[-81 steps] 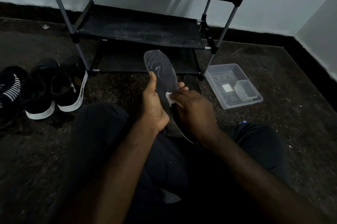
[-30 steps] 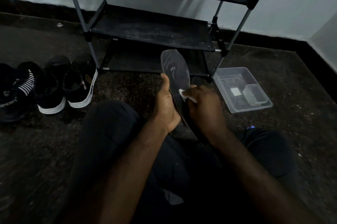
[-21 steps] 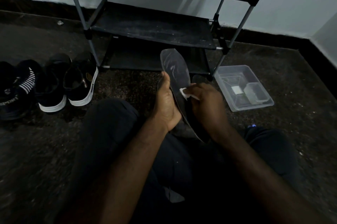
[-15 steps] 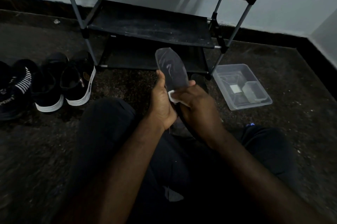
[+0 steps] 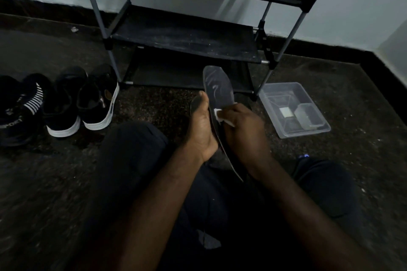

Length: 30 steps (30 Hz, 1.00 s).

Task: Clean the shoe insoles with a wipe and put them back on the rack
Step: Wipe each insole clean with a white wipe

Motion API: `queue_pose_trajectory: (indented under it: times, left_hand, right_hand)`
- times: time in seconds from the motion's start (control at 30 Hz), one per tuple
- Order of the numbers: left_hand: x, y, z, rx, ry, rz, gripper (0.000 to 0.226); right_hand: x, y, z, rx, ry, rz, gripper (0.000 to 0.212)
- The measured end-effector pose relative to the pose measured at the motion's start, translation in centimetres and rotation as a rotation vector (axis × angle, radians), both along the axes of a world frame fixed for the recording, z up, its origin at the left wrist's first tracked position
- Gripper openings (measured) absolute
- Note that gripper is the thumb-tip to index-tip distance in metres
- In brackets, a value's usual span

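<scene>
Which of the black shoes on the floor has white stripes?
The black shoe immediately left of the two white-soled black shoes, which are unstriped.

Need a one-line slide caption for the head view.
Seated person's left hand holds a dark insole while the right hand presses a white wipe against it, shoe rack behind.

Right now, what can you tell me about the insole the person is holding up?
The insole is dark grey, thin and foot-shaped, with a rounded toe and pale streaks on its faintly shiny face. It is held tilted, toe up and away, heel down over the lap, in front of the rack. The left hand grips its left edge; the right hand holds a white wipe against its middle.
</scene>
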<state>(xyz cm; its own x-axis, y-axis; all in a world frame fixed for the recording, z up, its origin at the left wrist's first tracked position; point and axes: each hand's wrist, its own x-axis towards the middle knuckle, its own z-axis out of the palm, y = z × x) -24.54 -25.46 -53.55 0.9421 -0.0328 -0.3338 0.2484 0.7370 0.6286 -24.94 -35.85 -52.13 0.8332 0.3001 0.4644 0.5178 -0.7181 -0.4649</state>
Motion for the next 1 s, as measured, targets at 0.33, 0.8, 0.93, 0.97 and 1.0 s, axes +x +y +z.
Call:
queue_pose_trajectory:
  times: [0.33, 0.8, 0.93, 0.97, 1.0]
  left_hand:
    - [0.1, 0.2, 0.1, 0.009, -0.007, -0.001, 0.066]
    - [-0.4, 1.1, 1.1, -0.122, -0.063, -0.01, 0.083]
    - [-0.5, 1.1, 1.1, -0.139, -0.078, -0.004, 0.072]
    - [-0.5, 1.1, 1.1, -0.143, -0.09, -0.011, 0.068]
    - [-0.6, 1.1, 1.3, -0.137, -0.098, -0.022, 0.066]
  right_hand:
    - [-0.6, -0.1, 0.3, -0.129, 0.016, -0.049, 0.018]
    - [-2.1, -1.1, 1.8, 1.53, 1.084, 0.11, 0.024]
    - [-2.2, -1.4, 1.7, 1.518, 1.07, 0.123, 0.023]
    - [-2.1, -1.5, 1.7, 1.498, 1.046, 0.113, 0.026]
    - [-2.0, -1.7, 1.8, 1.466, 1.008, 0.091, 0.028]
